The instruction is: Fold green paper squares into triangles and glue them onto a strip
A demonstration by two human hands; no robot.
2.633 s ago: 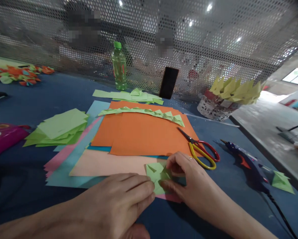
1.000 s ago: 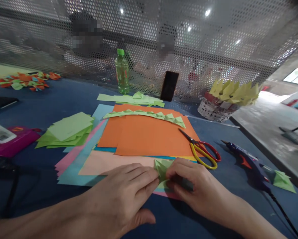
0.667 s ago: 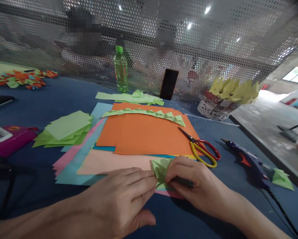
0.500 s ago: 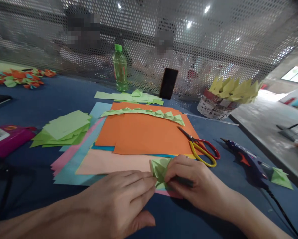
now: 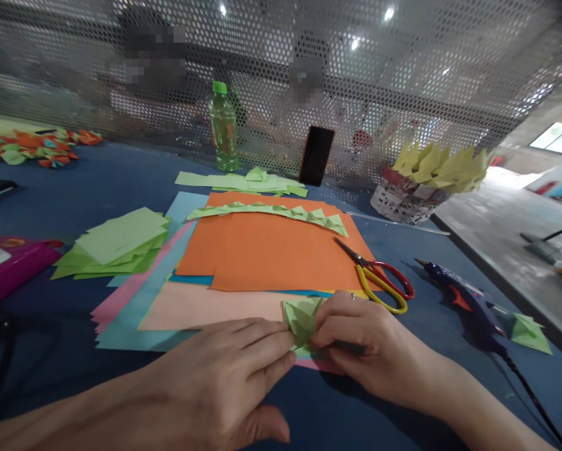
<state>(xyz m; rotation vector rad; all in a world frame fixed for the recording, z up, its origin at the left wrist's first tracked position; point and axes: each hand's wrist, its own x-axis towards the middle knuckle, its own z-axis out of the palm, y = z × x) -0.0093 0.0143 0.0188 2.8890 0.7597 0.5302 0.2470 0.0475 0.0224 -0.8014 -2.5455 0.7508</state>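
A small light-green folded paper (image 5: 301,318) lies on the near edge of the paper stack, between my hands. My right hand (image 5: 363,351) pinches its right side between thumb and bent fingers. My left hand (image 5: 234,369) is stretched out flat, fingertips resting on the paper's left edge and thumb apart. Beneath are sheets of coloured paper, with orange sheets (image 5: 262,257) uppermost and a pale peach sheet (image 5: 205,305) nearer me. A green strip with folded points (image 5: 271,211) crosses the orange sheets. Scissors (image 5: 379,282) with red and yellow handles lie at their right.
A hot glue gun (image 5: 468,304) with a cord and a folded green piece (image 5: 529,333) lie at the right. Left stands a pile of green squares (image 5: 121,241). Farther back are a bottle (image 5: 224,134), a phone (image 5: 316,155) and a pot with yellow paper points (image 5: 403,194).
The view has shifted slightly. My right fingers have moved a little on the green paper's right side; my left hand remains flat at its left edge.
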